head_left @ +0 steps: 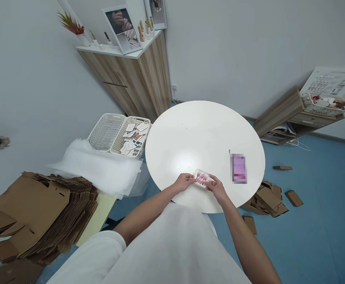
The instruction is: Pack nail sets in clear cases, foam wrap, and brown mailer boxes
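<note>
A small clear case of pink press-on nails is held near the front edge of the round white table. My left hand pinches its left end between thumb and fingers. At its right end, my right hand grips the corner the same way. The nails lie in rows and show through the case. To the right on the tabletop is a purple rectangular item, blurred by pixels, so its kind cannot be made out.
Left of the table stand a white basket of nail cards, a basket with clear cases, white plastic sheets and stacked flat cardboard boxes. Folded small boxes lie on the floor at right. A wooden cabinet stands behind.
</note>
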A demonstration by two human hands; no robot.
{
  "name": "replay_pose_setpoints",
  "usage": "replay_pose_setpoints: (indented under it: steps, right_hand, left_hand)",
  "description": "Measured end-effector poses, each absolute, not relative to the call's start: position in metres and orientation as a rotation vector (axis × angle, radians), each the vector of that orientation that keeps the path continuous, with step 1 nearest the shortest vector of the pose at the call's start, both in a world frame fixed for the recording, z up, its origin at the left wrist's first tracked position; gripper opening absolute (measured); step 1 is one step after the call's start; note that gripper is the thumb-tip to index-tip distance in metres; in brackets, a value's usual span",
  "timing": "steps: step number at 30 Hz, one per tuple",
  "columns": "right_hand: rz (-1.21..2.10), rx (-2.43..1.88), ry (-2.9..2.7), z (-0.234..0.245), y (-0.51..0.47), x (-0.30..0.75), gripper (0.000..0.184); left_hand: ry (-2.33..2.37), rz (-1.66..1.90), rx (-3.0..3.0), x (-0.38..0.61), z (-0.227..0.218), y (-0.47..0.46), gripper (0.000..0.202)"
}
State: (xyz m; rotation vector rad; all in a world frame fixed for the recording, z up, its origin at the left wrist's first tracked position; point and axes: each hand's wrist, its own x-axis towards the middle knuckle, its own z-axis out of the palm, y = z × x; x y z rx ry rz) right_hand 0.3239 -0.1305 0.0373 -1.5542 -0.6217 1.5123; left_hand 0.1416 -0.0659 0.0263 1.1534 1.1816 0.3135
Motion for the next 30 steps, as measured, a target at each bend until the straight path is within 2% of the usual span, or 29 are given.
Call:
replay_pose_setpoints:
  steps: [6, 17, 30]
  right_hand:
    - [1.515, -1.591, -0.686, 0.039, -0.118, 0.307, 0.058]
    - [1.292, -1.748, -0.719, 0.034, -0.053, 0.211, 0.038]
    - [1.279, -1.867, -0.814, 0.011, 0.035, 0.112, 0.046]
  left_hand:
    - [1.180, 0.419, 1.248, 0.123, 0.026, -0.067, 0.044]
    - [1.368, 0.616, 1.375, 0.059, 0.026, -0.032, 0.050]
    - [1.574, 0.564, 1.188, -0.021, 0.005, 0.046, 0.051]
